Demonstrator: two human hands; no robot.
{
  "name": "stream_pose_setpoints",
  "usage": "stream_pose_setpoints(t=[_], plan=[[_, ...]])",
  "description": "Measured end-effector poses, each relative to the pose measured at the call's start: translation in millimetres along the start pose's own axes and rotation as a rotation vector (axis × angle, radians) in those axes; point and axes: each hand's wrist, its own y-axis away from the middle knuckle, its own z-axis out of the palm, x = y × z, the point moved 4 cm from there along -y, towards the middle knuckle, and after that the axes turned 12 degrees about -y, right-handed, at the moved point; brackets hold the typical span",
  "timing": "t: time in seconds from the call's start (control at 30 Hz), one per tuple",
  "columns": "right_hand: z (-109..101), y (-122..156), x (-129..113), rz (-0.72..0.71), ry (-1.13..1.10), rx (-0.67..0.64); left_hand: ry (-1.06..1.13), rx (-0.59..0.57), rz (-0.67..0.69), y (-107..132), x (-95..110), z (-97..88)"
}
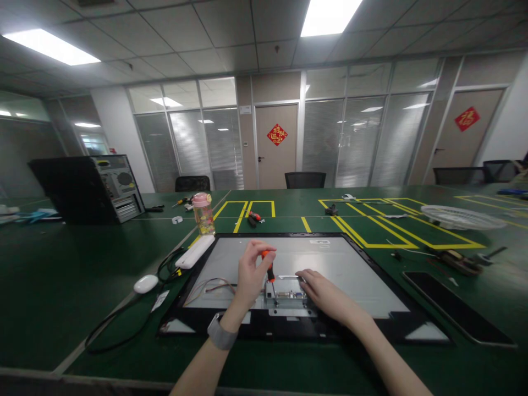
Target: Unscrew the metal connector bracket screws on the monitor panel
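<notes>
A large flat display panel (338, 269) with a black frame lies back side up in front of me. Near its front edge sits a small metal bracket (292, 312) with a row of connector ports. My left hand (252, 269) is closed around an orange and black screwdriver (270, 273), held upright with its tip down at the left end of the bracket. My right hand (315, 289) rests at the bracket's right end, fingers bent over its top; whether it grips the metal is partly hidden. Thin coloured wires (214, 286) lie on the panel to the left.
A white power strip (197, 252), a black cable (111, 330) and a pink-lidded bottle (203, 213) stand or lie left of the panel. A black computer case (82, 190) is farther left. At right are a dark flat bar (457, 308) and a white fan guard (460, 217).
</notes>
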Motion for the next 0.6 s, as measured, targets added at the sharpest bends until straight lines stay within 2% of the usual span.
stream_pose_setpoints(t=[0.23,0.43,0.6], plan=[[-0.9,0.2,-1.7,0.014,0.010,0.002,0.094,-0.037,-0.120,1.6,-4.0,2.2],[0.3,0.2,0.7,-0.014,-0.009,0.009,-0.063,0.036,-0.005,1.7,-0.6,-2.4],[-0.6,0.1,0.0,0.006,-0.008,0.006,-0.011,0.019,-0.062,2.6,-5.9,1.6]])
